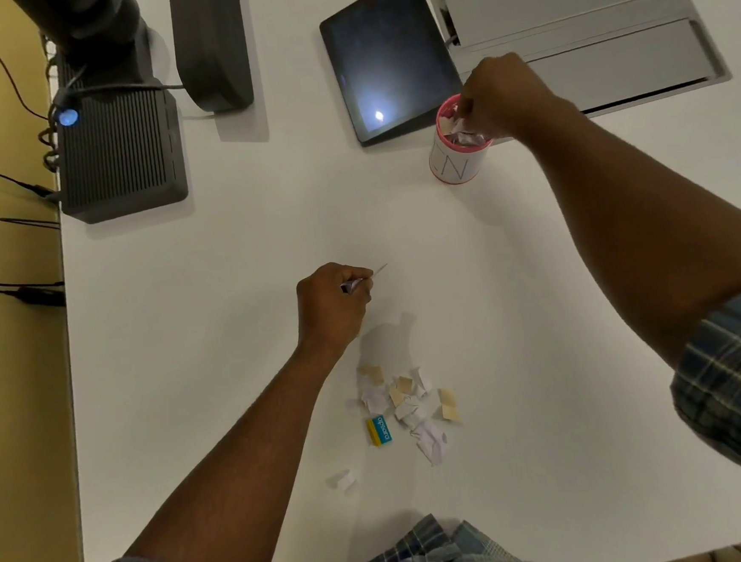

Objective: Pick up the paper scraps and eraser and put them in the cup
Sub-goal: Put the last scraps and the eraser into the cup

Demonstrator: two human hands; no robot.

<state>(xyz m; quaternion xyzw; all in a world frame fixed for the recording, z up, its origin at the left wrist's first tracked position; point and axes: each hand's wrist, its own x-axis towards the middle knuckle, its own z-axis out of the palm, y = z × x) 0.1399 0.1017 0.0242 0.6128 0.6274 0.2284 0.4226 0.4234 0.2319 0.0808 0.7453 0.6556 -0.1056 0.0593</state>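
Left hand [333, 303] fisted on scraps, right hand [498, 95] over cup [455, 163]

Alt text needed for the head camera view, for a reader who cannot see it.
Over a white table, the right hand drops paper scraps into a pink-rimmed cup while the left hand pinches another scrap. A scrap pile and a yellow-blue eraser remain.

Office desk: tablet [389, 57], cable hatch [578, 20], computer box [119, 154].
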